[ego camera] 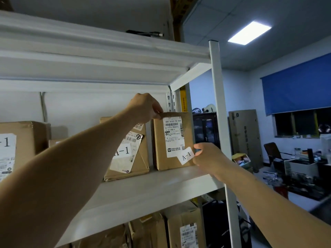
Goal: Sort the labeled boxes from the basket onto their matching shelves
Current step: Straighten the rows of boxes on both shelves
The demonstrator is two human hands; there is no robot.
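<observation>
A brown cardboard box point(161, 149) with a white shipping label and an "A-1" tag stands upright at the right end of a white shelf point(152, 187). My left hand point(145, 108) pinches its top left corner. My right hand point(207, 156) grips its lower right edge beside the tag. Just left of it leans another "A-1" box point(138, 158), partly hidden by my left arm. A third "A-1" box point(19, 140) sits at the far left.
The white upright post point(217, 104) stands just right of the box. The shelf above point(107, 56) overhangs closely. More cardboard boxes point(182, 228) fill the shelf below. To the right lie a cluttered desk point(300, 176), a chair and a blue window blind.
</observation>
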